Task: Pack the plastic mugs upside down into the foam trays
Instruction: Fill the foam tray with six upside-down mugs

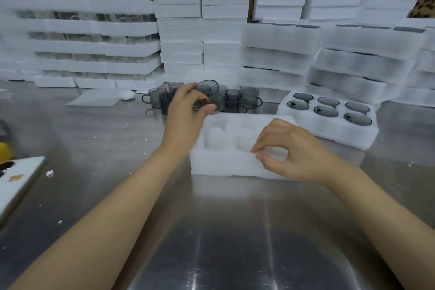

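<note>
A white foam tray [221, 162] with hollow round pockets lies on the steel table in front of me. My right hand [289, 150] pinches its near right rim between thumb and fingers. My left hand [186, 106] is closed on a smoky grey plastic mug [209, 92], held tilted just beyond the tray's far left corner. Behind it stands a cluster of several upright grey mugs [237, 99]. To the right sits a second foam tray [329, 129] with several mugs upside down in its pockets.
Tall stacks of foam trays [277, 49] wall off the back and right of the table. A flat foam sheet [94, 99] lies at the back left. A white phone-like object [18, 179] rests at the left edge. Foam crumbs dot the steel surface.
</note>
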